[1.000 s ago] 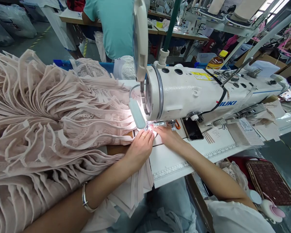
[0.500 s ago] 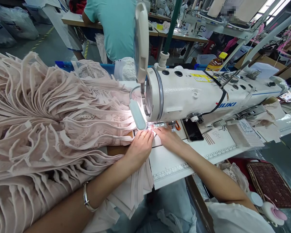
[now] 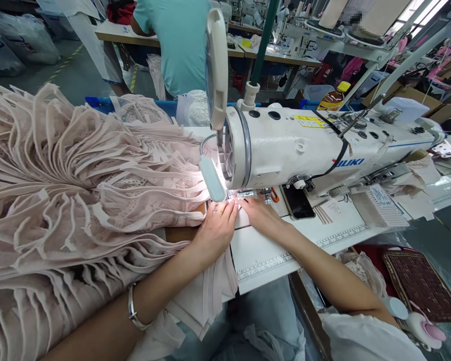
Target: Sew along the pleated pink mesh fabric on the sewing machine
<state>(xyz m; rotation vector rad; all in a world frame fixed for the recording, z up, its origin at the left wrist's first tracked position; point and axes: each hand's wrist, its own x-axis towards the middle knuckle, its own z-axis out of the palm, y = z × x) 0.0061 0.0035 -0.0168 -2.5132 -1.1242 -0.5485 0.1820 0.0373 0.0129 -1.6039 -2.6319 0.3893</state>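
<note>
At the needle end of the white sewing machine (image 3: 281, 145), my two hands come together over a pale pink fabric piece (image 3: 242, 218). My left hand (image 3: 218, 223) presses on it with fingers close together and slightly bent, below the small lamp (image 3: 212, 179). Just to the right, my right hand (image 3: 257, 213) pinches the piece's edge near the presser foot, its fingertips partly hidden. A large pile of pale pink lace garments (image 3: 60, 165) spreads beside and under my left forearm. The needle itself is lost in glare.
A black phone (image 3: 299, 201) lies right of my right hand on the machine table (image 3: 263, 255), near an orange clip (image 3: 274, 195). A round magnifier (image 3: 217, 70) stands above the machine head. A yellow-capped bottle (image 3: 332, 97) is behind the machine. A person in a teal shirt (image 3: 180, 45) sits ahead.
Slightly more of the fabric piece shows between my hands. Both hands stay at the needle, almost unmoved. The view has shifted very slightly.
</note>
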